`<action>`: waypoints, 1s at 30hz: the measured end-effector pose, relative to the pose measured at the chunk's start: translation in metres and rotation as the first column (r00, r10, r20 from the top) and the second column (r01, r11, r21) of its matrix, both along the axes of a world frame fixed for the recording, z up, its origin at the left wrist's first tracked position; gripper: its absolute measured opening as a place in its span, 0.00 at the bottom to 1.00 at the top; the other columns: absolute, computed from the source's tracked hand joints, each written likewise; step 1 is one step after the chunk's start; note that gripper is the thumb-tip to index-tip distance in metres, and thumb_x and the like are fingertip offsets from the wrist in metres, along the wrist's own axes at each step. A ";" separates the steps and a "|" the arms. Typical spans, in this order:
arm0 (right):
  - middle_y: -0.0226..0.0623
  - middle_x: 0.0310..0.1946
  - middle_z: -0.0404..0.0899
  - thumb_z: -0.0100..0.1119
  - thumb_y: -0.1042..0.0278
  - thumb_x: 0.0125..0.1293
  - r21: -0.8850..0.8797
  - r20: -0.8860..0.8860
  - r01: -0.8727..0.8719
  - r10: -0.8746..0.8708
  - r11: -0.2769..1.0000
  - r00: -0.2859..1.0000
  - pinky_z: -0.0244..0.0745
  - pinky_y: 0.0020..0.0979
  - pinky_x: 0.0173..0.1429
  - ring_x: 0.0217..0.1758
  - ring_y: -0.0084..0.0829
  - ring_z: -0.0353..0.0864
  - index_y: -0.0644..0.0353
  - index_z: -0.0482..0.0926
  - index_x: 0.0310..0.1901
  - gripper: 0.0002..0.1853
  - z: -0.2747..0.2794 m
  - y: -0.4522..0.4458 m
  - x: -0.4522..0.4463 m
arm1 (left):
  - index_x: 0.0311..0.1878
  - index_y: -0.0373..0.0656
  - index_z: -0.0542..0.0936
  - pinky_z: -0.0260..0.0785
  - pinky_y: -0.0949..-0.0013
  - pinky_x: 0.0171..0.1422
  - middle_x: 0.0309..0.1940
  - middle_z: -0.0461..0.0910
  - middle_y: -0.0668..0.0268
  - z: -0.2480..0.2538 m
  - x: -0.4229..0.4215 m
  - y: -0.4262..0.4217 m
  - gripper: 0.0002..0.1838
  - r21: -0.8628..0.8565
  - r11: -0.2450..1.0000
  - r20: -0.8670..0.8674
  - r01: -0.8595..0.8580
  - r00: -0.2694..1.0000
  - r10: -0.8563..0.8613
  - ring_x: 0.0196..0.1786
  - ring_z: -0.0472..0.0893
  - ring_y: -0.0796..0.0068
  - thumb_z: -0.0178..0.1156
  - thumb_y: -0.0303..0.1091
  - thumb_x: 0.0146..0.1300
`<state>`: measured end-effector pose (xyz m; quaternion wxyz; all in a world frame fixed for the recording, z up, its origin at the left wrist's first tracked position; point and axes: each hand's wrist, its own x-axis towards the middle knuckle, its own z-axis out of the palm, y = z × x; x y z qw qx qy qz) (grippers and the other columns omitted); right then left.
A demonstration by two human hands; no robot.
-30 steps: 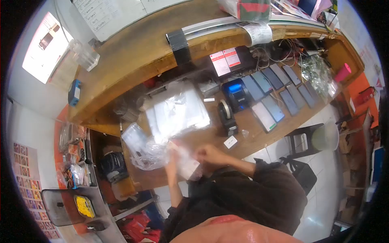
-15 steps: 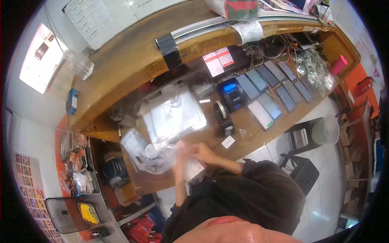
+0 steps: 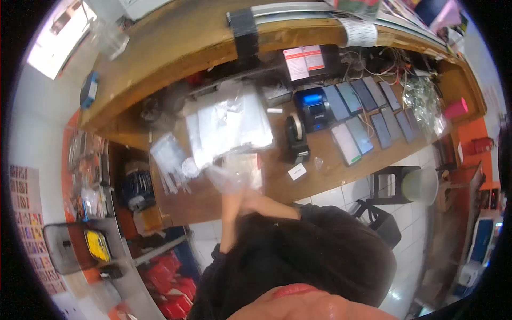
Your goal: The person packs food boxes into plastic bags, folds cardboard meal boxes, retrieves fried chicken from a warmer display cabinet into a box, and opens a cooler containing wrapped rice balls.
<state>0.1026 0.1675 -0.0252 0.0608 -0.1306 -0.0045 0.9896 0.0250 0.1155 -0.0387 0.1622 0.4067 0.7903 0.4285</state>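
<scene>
My left hand (image 3: 231, 201) is at the counter's front edge, blurred, its fingers closed on a crumpled clear plastic bag (image 3: 228, 179). My right hand (image 3: 255, 202) lies close against it, so smeared by motion that its fingers do not show. Just beyond both hands a pale box (image 3: 250, 166) rests on the wooden counter, partly behind the bag. A stack of white plastic bags (image 3: 229, 122) lies farther back, with a white roll (image 3: 189, 167) and loose clear bags (image 3: 168, 154) to its left.
A tape dispenser (image 3: 296, 138) and a small white card (image 3: 297, 171) are right of the hands. Behind are a blue-lit printer (image 3: 314, 109) and several phones (image 3: 346, 144). A raised wooden ledge (image 3: 176, 69) runs along the back. A black stool (image 3: 392, 184) stands at right.
The view has shifted. My hands have come closer together and nearer my body. The pale box, earlier at my hands, now lies on the counter beyond them.
</scene>
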 end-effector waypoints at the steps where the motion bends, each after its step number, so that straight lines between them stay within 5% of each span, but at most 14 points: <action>1: 0.34 0.31 0.78 0.51 0.64 0.67 0.122 0.057 -0.005 -0.002 0.993 0.998 0.74 0.29 0.39 0.34 0.26 0.77 0.62 0.76 0.36 0.10 -0.008 0.001 0.002 | 0.44 0.42 0.77 0.60 0.78 0.33 0.29 0.70 0.71 -0.003 0.000 0.003 0.19 0.017 1.000 -0.120 -0.003 0.993 0.005 0.26 0.65 0.83 0.48 0.49 0.69; 3: 0.34 0.31 0.77 0.49 0.65 0.68 0.415 0.143 -0.028 -0.035 0.910 0.989 0.75 0.29 0.40 0.34 0.26 0.77 0.62 0.76 0.36 0.10 -0.021 -0.001 0.004 | 0.44 0.42 0.77 0.61 0.79 0.33 0.30 0.71 0.70 -0.015 -0.002 0.007 0.19 0.091 0.995 -0.281 -0.042 0.958 0.066 0.26 0.66 0.83 0.48 0.49 0.69; 5: 0.33 0.32 0.76 0.48 0.65 0.69 0.742 0.166 -0.050 -0.111 0.669 0.980 0.75 0.29 0.40 0.34 0.25 0.77 0.62 0.75 0.36 0.09 -0.037 -0.003 0.000 | 0.44 0.42 0.77 0.62 0.79 0.33 0.32 0.72 0.69 -0.018 -0.005 0.012 0.18 0.180 0.909 0.382 -0.377 0.878 0.289 0.26 0.67 0.82 0.49 0.48 0.69; 6: 0.33 0.32 0.76 0.48 0.66 0.69 0.877 0.155 -0.063 -0.155 0.476 0.976 0.75 0.28 0.40 0.35 0.25 0.76 0.62 0.74 0.37 0.09 -0.048 -0.007 -0.003 | 0.46 0.42 0.77 0.62 0.80 0.34 0.34 0.73 0.68 -0.007 -0.004 0.012 0.18 -0.049 0.789 0.825 -0.612 0.421 0.378 0.28 0.68 0.81 0.50 0.48 0.68; 9: 0.32 0.33 0.75 0.46 0.67 0.70 0.995 0.075 -0.090 -0.264 -0.045 0.962 0.76 0.28 0.41 0.35 0.23 0.76 0.62 0.73 0.37 0.09 -0.071 -0.013 -0.003 | 0.51 0.41 0.76 0.64 0.79 0.33 0.35 0.72 0.68 0.022 -0.003 0.010 0.20 0.036 0.810 0.775 -0.586 0.528 0.347 0.29 0.69 0.80 0.51 0.47 0.68; 11: 0.32 0.36 0.75 0.47 0.71 0.69 0.944 0.269 -0.194 -0.276 0.268 0.923 0.78 0.28 0.44 0.36 0.24 0.77 0.63 0.74 0.41 0.07 -0.054 -0.013 0.003 | 0.52 0.36 0.75 0.61 0.80 0.25 0.32 0.72 0.70 0.030 -0.015 0.012 0.21 0.056 0.880 0.769 -0.472 0.583 0.263 0.21 0.67 0.82 0.56 0.43 0.65; 13: 0.35 0.39 0.78 0.49 0.71 0.68 0.153 0.496 0.067 -0.135 0.986 0.858 0.78 0.27 0.44 0.38 0.26 0.78 0.67 0.74 0.48 0.11 -0.039 -0.011 -0.008 | 0.47 0.35 0.76 0.63 0.80 0.26 0.30 0.73 0.70 0.020 -0.023 0.002 0.18 0.002 0.921 0.705 -0.389 0.654 0.274 0.23 0.70 0.81 0.60 0.41 0.62; 14: 0.39 0.38 0.80 0.51 0.68 0.67 0.381 0.639 -0.239 -0.067 0.893 0.766 0.78 0.28 0.47 0.39 0.28 0.80 0.70 0.75 0.46 0.13 -0.026 -0.004 -0.002 | 0.45 0.35 0.77 0.65 0.79 0.27 0.29 0.74 0.70 0.014 -0.024 -0.005 0.17 -0.063 0.928 0.703 -0.367 0.643 0.302 0.24 0.71 0.81 0.62 0.40 0.61; 18: 0.47 0.31 0.82 0.52 0.77 0.64 0.812 0.498 -0.328 -0.280 0.482 0.821 0.80 0.28 0.32 0.28 0.31 0.84 0.74 0.77 0.39 0.08 0.003 0.004 0.015 | 0.44 0.36 0.77 0.70 0.75 0.36 0.33 0.78 0.66 -0.002 -0.016 -0.014 0.18 -0.193 0.852 0.717 -0.486 0.523 0.461 0.31 0.76 0.79 0.65 0.40 0.58; 19: 0.47 0.31 0.82 0.52 0.77 0.64 0.800 0.513 -0.358 -0.240 0.481 0.824 0.80 0.28 0.32 0.28 0.31 0.84 0.74 0.77 0.39 0.08 0.011 0.009 0.019 | 0.46 0.34 0.77 0.71 0.71 0.39 0.34 0.79 0.62 -0.009 -0.014 -0.017 0.19 -0.023 0.879 0.630 -0.477 0.676 0.383 0.33 0.78 0.74 0.64 0.38 0.58; 21: 0.41 0.27 0.82 0.53 0.76 0.64 0.860 0.455 -0.496 -0.260 -0.119 0.852 0.79 0.27 0.31 0.27 0.29 0.83 0.72 0.78 0.38 0.07 0.020 0.026 0.023 | 0.48 0.32 0.76 0.72 0.66 0.43 0.36 0.81 0.58 -0.026 -0.007 -0.020 0.20 0.126 0.883 0.515 -0.452 0.791 0.331 0.35 0.79 0.68 0.62 0.37 0.58; 22: 0.41 0.27 0.82 0.53 0.76 0.64 0.854 0.467 -0.504 -0.238 -0.127 0.851 0.79 0.27 0.31 0.27 0.29 0.83 0.72 0.78 0.38 0.07 0.018 0.036 0.025 | 0.47 0.33 0.76 0.70 0.64 0.44 0.37 0.80 0.59 -0.043 -0.002 -0.021 0.18 0.141 0.890 0.394 -0.433 0.850 0.351 0.38 0.78 0.67 0.61 0.37 0.59; 24: 0.37 0.28 0.82 0.53 0.71 0.61 0.839 0.543 -0.528 -0.274 0.133 0.794 0.74 0.27 0.36 0.29 0.25 0.80 0.66 0.80 0.31 0.08 0.014 0.052 0.025 | 0.54 0.39 0.73 0.61 0.64 0.61 0.45 0.76 0.62 -0.104 0.003 -0.034 0.19 -0.168 0.955 -0.485 -0.243 0.864 0.134 0.52 0.73 0.63 0.58 0.33 0.59; 30: 0.36 0.32 0.81 0.52 0.71 0.61 0.917 0.323 -0.394 -0.474 -0.056 0.819 0.73 0.27 0.41 0.34 0.25 0.79 0.66 0.78 0.35 0.07 0.000 0.050 0.029 | 0.47 0.47 0.77 0.51 0.52 0.62 0.51 0.73 0.69 0.024 0.014 -0.004 0.18 -0.053 0.992 -0.072 -0.112 0.992 0.108 0.61 0.68 0.64 0.55 0.35 0.51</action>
